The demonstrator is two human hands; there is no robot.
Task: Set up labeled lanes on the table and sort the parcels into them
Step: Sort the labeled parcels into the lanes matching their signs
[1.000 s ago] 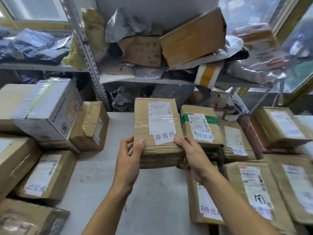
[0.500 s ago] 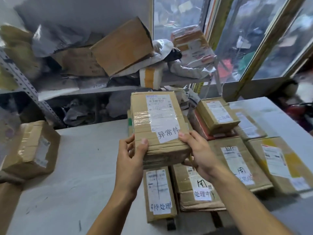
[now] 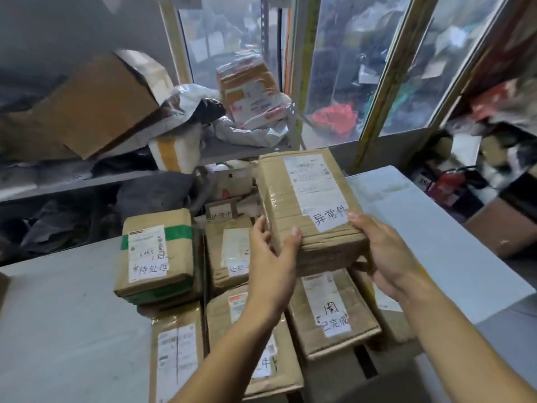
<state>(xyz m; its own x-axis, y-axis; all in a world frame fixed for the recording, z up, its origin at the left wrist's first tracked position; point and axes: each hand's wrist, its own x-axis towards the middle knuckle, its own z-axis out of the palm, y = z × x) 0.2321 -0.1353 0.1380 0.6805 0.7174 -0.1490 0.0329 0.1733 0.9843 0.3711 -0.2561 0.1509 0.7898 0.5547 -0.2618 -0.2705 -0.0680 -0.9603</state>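
**parcel held over the right-hand group of parcels**

the held parcel (image 3: 308, 207) is a brown cardboard box wrapped in clear tape. it is raised above the table (image 3: 66, 315), tilted with its far end higher, and touches no other parcel. its top face carries a printed shipping label and, at the near edge, a white handwritten label (image 3: 329, 218) reading 异常件.

the left hand (image 3: 271, 263) grips the near left corner of the held parcel: the thumb lies curled over the top edge and the fingers wrap the left side. the right hand (image 3: 389, 257) grips the near right corner: the thumb presses on the top beside the handwritten label and the fingers curl under the box. both hands are clamped on the held parcel.

directly below lies a flat parcel with a label (image 3: 334, 315) reading 已完成. to the left of it, a parcel with a green band (image 3: 157, 254) sits on top of another box and carries a label reading 待处理. between these two, a further labelled parcel (image 3: 229, 251) lies flat; its writing is partly hidden. two more parcels (image 3: 177, 356) lie nearer the camera, partly covered by the left forearm.

behind the table, a metal shelf (image 3: 226, 149) holds loose cartons and plastic mailers. a window (image 3: 343, 68) stands to its right. a red fire extinguisher (image 3: 447, 181) stands on the floor at far right.
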